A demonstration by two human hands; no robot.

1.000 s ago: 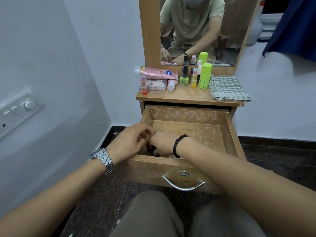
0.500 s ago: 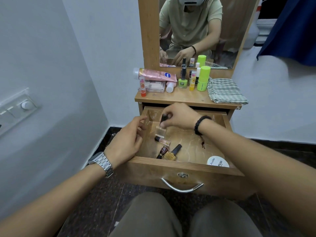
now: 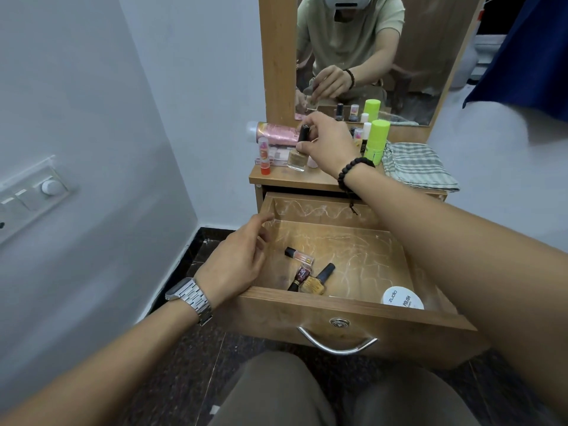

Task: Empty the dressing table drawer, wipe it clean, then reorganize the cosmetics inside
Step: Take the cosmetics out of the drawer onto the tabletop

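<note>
To clear the drawer (image 3: 338,305) for wiping, the right hand (image 3: 330,146) pinches a gold polish bottle (image 3: 297,159) onto the table (image 3: 295,179) above it, while the left hand (image 3: 236,262) rests loosely spread at the drawer's left wall.

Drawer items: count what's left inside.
4: clear bottle, dark red bottle and gold polish near the left front; white jar at right front. Front wall may hide more.

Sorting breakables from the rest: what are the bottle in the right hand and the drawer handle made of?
Bottle: probably clear glass, since the tan contents show through; glossy black cap, likely plastic. Drawer handle: looks like polished metal, with bright mirror-like highlights.
</note>
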